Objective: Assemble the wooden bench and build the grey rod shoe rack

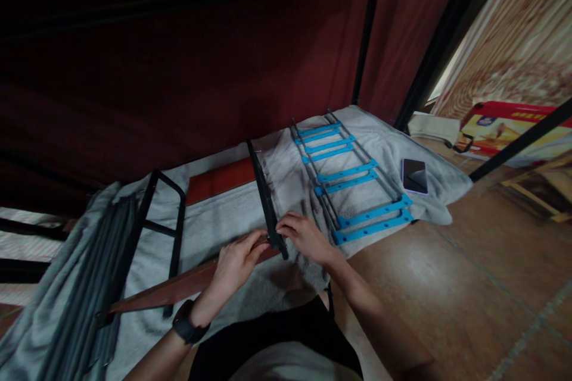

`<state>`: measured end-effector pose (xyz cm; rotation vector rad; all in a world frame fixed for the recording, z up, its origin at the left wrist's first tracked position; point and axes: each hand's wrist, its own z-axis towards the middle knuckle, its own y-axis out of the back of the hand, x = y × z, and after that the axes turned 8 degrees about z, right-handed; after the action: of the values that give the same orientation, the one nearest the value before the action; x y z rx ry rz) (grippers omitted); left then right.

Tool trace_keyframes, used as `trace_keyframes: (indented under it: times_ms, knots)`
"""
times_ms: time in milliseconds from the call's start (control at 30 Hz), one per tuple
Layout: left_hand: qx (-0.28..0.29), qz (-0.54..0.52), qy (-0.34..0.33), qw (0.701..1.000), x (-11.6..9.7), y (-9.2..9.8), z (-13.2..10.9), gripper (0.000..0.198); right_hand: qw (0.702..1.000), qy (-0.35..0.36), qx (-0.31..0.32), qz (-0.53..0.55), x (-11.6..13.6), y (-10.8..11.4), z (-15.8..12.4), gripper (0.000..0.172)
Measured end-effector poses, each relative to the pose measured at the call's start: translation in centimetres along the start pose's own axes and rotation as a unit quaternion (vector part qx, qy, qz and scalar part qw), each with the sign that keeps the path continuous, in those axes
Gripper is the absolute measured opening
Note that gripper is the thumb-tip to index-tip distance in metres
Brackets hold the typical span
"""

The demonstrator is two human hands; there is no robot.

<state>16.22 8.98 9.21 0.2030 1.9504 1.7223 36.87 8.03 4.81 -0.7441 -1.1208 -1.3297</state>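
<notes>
A black metal bar (264, 193) lies lengthwise away from me on the grey cloth, with both hands at its near end. My left hand (238, 259) pinches at the joint where a reddish-brown board (172, 287) meets the bar. What its fingertips hold is hidden. On the bar's right side, my right hand (304, 237) has its fingers bent and pressed at the bar's near end; any small part in them is too small to make out. The board's other end meets a black metal frame (179, 232) at the left. An orange-red panel (221, 180) lies beyond the board.
Several grey tubes (92, 280) lie bundled at the left. Blue brackets on thin rods (370, 214) stand to the right of the bar. A phone (414, 176) rests on the grey cloth (379, 128). Farther right are a red and yellow box (504, 131) and tiled floor (429, 286).
</notes>
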Motion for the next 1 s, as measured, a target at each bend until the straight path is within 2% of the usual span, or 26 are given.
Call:
trace_keyframes:
  times_ms: [133,400,567,700,867,1000]
  knots:
    - [-0.007,0.003,-0.005,1.0,0.4,0.0,0.1,0.032,0.998,0.027,0.032,-0.056,0.7,0.5,0.4,0.018]
    - [-0.008,-0.028,0.016,0.999,0.7,-0.1,0.1,0.036,0.997,0.004,0.007,-0.08,0.5,-0.5,-0.1,0.021]
    - [-0.01,-0.058,0.03,0.998,1.3,-0.6,0.1,0.035,0.995,0.02,0.049,-0.083,0.7,0.0,0.4,0.02]
    - [-0.014,-0.075,0.039,0.996,1.6,-0.8,0.2,0.035,0.999,0.011,0.04,-0.011,0.2,0.2,0.9,0.02]
    - [-0.011,-0.06,0.047,0.997,1.2,-0.7,0.1,0.033,0.99,-0.062,-0.025,0.126,-0.4,-1.0,0.5,0.01]
    - [-0.018,-0.025,0.048,0.998,0.5,-0.5,0.0,0.033,0.971,-0.132,-0.079,0.184,-1.0,-2.5,-0.1,0.011]
